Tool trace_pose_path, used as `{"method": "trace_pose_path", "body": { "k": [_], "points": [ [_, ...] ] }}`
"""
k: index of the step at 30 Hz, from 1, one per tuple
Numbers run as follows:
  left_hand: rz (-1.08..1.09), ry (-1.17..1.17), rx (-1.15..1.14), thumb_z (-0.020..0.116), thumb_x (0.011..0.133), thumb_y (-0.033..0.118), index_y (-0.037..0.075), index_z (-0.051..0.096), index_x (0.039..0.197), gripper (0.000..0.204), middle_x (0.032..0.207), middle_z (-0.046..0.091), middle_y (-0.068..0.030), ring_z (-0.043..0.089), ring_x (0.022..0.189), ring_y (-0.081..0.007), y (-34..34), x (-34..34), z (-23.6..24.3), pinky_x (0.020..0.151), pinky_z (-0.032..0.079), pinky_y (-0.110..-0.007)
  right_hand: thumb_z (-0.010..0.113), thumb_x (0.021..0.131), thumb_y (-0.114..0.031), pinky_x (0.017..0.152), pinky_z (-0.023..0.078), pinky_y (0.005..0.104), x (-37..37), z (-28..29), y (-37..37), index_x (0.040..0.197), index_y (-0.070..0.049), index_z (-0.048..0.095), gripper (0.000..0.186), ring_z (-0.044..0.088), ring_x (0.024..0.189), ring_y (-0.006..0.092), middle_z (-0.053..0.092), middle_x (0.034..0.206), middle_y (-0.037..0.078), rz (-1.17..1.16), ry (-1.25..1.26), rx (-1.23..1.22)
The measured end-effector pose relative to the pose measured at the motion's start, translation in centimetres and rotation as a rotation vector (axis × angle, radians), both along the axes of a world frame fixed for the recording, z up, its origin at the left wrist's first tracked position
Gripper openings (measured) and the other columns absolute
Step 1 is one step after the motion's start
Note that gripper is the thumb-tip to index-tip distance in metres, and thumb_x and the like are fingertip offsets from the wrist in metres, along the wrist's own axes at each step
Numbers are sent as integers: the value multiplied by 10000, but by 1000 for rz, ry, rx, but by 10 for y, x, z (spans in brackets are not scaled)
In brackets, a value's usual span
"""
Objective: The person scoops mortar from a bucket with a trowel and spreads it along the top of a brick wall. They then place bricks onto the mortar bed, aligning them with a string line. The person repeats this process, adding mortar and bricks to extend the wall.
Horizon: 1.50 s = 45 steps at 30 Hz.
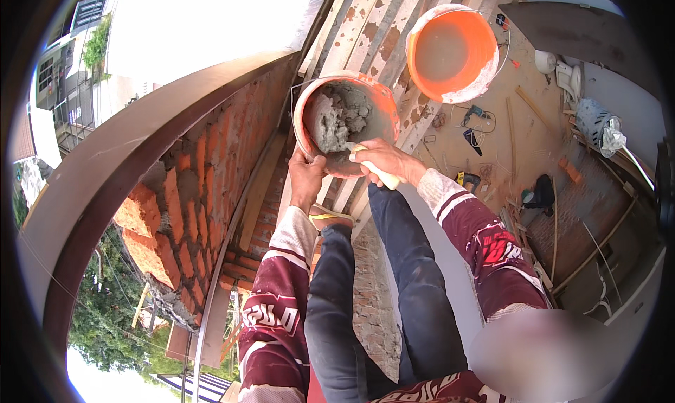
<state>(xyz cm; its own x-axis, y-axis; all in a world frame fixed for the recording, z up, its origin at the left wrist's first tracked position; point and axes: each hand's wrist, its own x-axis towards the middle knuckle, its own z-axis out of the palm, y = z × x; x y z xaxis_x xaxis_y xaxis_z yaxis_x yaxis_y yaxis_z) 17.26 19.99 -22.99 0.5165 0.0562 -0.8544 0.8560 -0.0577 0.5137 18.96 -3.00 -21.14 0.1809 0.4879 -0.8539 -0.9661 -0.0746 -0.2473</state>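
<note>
The orange bucket [386, 111] of lumpy grey mortar [337, 118] sits just ahead of both grips, its near rim pinched by the left hand [307, 181], forearm stretched forward. The right hand [390, 159], reaching inward, wraps a smooth, pale tool handle [383, 176] slanting over that rim. Beyond the right grip, a splashed orange pail [484, 58] holds cloudy liquid beside stained wooden planks [362, 30].
</note>
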Motion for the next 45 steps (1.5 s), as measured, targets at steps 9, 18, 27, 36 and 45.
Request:
{"method": "trace_pose_path", "body": {
  "k": [9, 18, 27, 36, 45],
  "points": [
    [93, -39, -34, 634, 905, -36, 75, 488, 830, 198, 768, 594, -7, 582, 627, -88, -12, 11, 16, 556, 514, -259, 457, 1072, -425, 518, 572, 384, -17, 60, -42, 1222, 30, 556, 489, 691, 617, 247, 670, 784, 128, 124, -133, -213],
    [-129, -125, 212, 678, 841, 55, 15, 517, 767, 182, 646, 544, -31, 550, 603, -119, -43, 7, 16, 578, 495, -340, 518, 1027, -296, 877, 537, 554, 30, 15, 6, 1130, 86, 634, 413, 679, 1015, 490, 695, 1006, 337, 674, -484, -692],
    [-196, -199, 280, 678, 839, 88, 19, 490, 759, 215, 660, 591, -123, 602, 602, -215, -39, 23, 42, 623, 498, -392, 579, 893, -91, 688, 593, 468, 41, 96, -34, 1102, 97, 633, 286, 742, 804, 384, 723, 865, 244, 1009, -941, -897],
    [-410, -217, 264, 629, 865, 83, -37, 545, 911, 154, 730, 640, -210, 639, 659, -293, -27, 29, 27, 669, 509, -418, 535, 921, -73, 660, 602, 450, 28, -8, 1, 1052, 77, 628, 220, 752, 800, 339, 715, 838, 240, 1119, -1110, -584],
    [-225, -165, 166, 667, 932, 58, 4, 521, 875, 166, 758, 604, -75, 639, 650, -156, -29, -6, 7, 588, 547, -328, 596, 928, -142, 601, 592, 358, 42, 77, -8, 1187, 45, 623, 321, 749, 775, 213, 720, 934, 108, 1615, -1197, -850]
  ]
}}
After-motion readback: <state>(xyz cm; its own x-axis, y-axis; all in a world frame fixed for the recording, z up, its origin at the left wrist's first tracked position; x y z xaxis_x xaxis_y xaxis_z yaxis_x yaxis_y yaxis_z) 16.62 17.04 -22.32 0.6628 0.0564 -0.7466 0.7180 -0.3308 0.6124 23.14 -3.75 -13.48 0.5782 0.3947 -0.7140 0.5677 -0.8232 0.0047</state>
